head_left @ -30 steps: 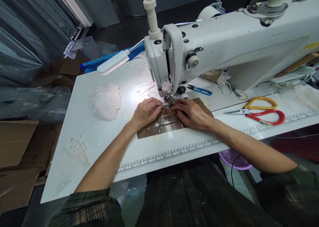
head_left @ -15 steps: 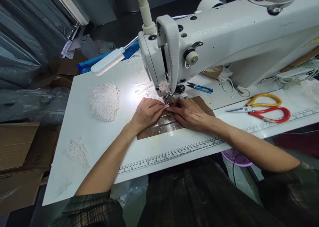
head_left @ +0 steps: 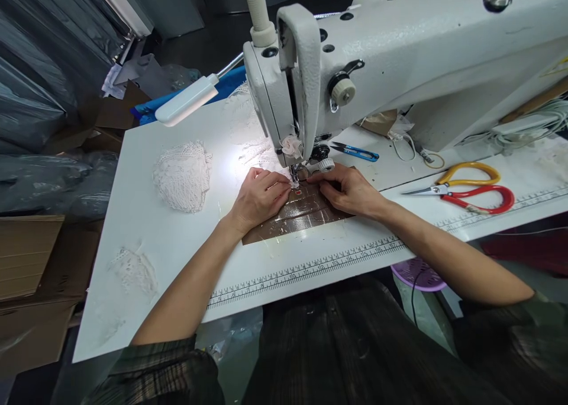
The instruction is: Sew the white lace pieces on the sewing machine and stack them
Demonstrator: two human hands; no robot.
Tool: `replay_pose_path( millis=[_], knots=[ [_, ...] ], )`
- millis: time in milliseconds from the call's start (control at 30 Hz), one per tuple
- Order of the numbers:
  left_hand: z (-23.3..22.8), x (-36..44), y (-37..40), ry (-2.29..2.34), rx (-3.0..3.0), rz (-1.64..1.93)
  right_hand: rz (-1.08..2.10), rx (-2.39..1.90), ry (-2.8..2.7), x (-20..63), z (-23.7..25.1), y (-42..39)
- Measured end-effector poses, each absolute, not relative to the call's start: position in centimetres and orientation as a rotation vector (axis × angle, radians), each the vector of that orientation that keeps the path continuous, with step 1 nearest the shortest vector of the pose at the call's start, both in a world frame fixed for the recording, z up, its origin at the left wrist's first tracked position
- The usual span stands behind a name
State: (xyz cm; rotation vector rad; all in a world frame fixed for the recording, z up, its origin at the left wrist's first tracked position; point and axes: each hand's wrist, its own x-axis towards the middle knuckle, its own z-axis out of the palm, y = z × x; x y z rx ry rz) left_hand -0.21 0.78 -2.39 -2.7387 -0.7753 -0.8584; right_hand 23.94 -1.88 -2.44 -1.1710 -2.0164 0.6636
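My left hand (head_left: 261,196) is closed, its fingertips pressing a small piece of white lace (head_left: 294,184) beside the presser foot (head_left: 293,171) of the sewing machine (head_left: 306,91). Just right of the foot, my right hand (head_left: 352,192) has its index finger stretched toward the needle area. Its thumb sits lower and apart, and I see nothing held between them. Under both hands lies a brown taped sheet (head_left: 302,209) with a small red mark. More white lace (head_left: 261,156) spreads behind the left hand, lit by the lamp (head_left: 189,100).
A lace pile (head_left: 183,177) and a smaller lace scrap (head_left: 133,270) lie on the left of the white table (head_left: 177,245). Blue thread snips (head_left: 355,151) rest behind my right hand. Scissors (head_left: 465,189) with yellow and red handles lie farther right. A printed ruler (head_left: 306,273) runs along the front edge.
My right hand has drawn back to the right from the lace, uncovering the red mark on the brown sheet. My left hand stays at the lace. The view has shifted slightly.
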Motion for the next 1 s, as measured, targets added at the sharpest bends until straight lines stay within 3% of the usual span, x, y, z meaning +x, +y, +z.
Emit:
replay_pose_path(
  millis=[533, 1000],
  knots=[
    [-2.2, 0.1, 0.6, -0.938, -2.867, -0.718, 0.246, -1.058, -2.535, 23.5, -3.1, -1.9],
    [-2.3, -0.4, 1.0, -0.818, -2.856, -0.722, 0.510, -1.121, -2.258, 25.8, -0.9, -1.4]
  ],
)
